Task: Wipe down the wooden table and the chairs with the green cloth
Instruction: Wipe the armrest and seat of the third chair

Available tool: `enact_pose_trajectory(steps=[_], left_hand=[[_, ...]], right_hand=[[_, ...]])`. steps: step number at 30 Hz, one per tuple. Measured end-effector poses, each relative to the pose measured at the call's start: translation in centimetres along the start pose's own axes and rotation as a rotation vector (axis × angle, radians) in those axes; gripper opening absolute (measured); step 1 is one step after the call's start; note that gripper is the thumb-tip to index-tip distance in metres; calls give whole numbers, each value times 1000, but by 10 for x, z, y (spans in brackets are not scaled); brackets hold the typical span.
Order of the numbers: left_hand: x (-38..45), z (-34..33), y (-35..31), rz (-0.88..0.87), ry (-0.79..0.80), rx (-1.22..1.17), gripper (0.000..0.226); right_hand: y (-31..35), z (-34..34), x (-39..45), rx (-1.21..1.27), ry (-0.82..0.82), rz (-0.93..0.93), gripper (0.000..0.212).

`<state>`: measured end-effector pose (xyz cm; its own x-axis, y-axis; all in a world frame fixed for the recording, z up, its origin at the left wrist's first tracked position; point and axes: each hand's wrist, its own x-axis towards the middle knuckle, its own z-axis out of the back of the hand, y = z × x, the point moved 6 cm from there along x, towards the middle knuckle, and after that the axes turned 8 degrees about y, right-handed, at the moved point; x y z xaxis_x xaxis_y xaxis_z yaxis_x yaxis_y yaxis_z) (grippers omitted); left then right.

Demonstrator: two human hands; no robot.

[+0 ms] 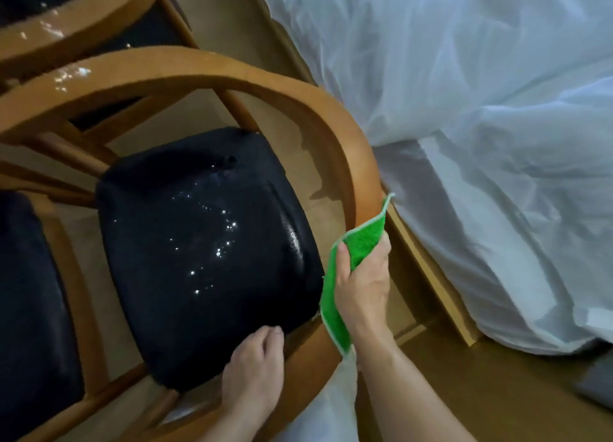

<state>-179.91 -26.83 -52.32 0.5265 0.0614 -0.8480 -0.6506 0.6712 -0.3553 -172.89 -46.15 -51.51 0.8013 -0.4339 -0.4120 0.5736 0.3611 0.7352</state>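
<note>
Nearest to me, my left hand point(253, 372) rests on the front edge of the chair point(185, 73), fingers point(270, 337) loosely curled over the rim where the black seat cushion point(205, 252) meets the wood; it holds nothing and only steadies the frame. Just beyond it, to the right, my right hand point(363, 285) grips the green cloth point(360, 246), thumb on the inner side and the other fingers wrapped round the outside, so the cloth is folded over the curved wooden armrest. That rail is what matters: from my right hand its long axis runs up and away, then bends left in one arc round the back of the seat. So my right hand is the one to wipe, I judge, sliding away from me along the curve. The cushion is speckled with wet drops. Farther off, a second chair point(76, 20) sits behind, and the white bedding point(481, 116) lies close on the right.
</note>
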Motion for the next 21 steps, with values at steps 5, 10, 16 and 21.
enact_pose_trajectory(steps=[5,10,16,21], left_hand=[[24,-18,-109,217,-76,-886,47],[46,-17,-198,241,-37,-1285,59],[50,4,-231,152,-159,-1406,55],[41,3,-234,150,-116,-1437,54]], right_hand=[[58,25,64,-30,71,247,57],[128,14,142,-325,227,323,36],[146,-4,192,-95,603,177,43],[88,18,142,78,623,116,41]])
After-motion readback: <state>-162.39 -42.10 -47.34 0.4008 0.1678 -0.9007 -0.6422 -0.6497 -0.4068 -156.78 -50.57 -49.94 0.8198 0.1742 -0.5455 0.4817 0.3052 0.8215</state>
